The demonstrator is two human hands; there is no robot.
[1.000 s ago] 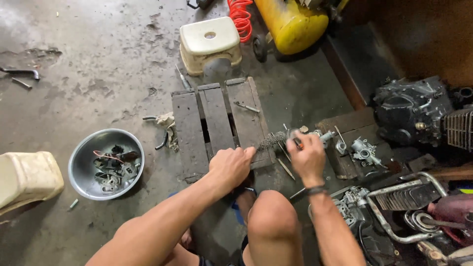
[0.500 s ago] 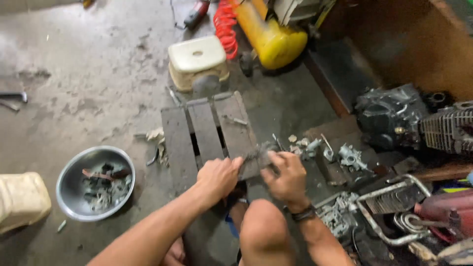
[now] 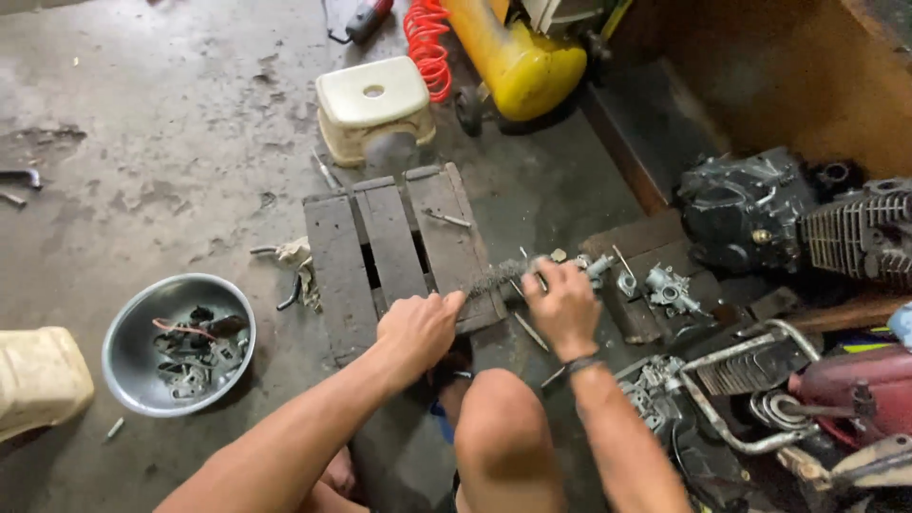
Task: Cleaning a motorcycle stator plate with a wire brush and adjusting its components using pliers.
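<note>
So both hands are on a long thin chain [image 3: 494, 277] stretched across the near right corner of the wooden pallet [image 3: 394, 252]. The left hand [image 3: 416, 328] is closed into a fist around the chain's near end, right at the pallet's front edge. The right hand [image 3: 562, 302] grips the far end just off the pallet's right side, fingers curled tight around it, with a dark band on that wrist. Between the two fists the chain runs fairly straight and looks greasy; can't tell if it's touching the wood or held just above it.

Going outward from the pallet: a small bolt [image 3: 446, 218] lies on its right slat. Just off its right side, past the right hand, there's a scatter of small silvery metal parts [image 3: 655, 285] on a dark board. Further right sits a black engine block [image 3: 750, 209] with finned bits beside it. Behind the pallet is a cream plastic stool [image 3: 373, 103], and beyond that a yellow air tank [image 3: 518, 57] with a coiled red hose [image 3: 426, 43]. Left of the pallet, a pair of pliers [image 3: 290, 271] lies on the concrete floor [image 3: 161, 133], and further left-front is a metal bowl [image 3: 133, 356] full of oily odds and ends. A cream jug [image 3: 38, 380] sits past the bowl.
</note>
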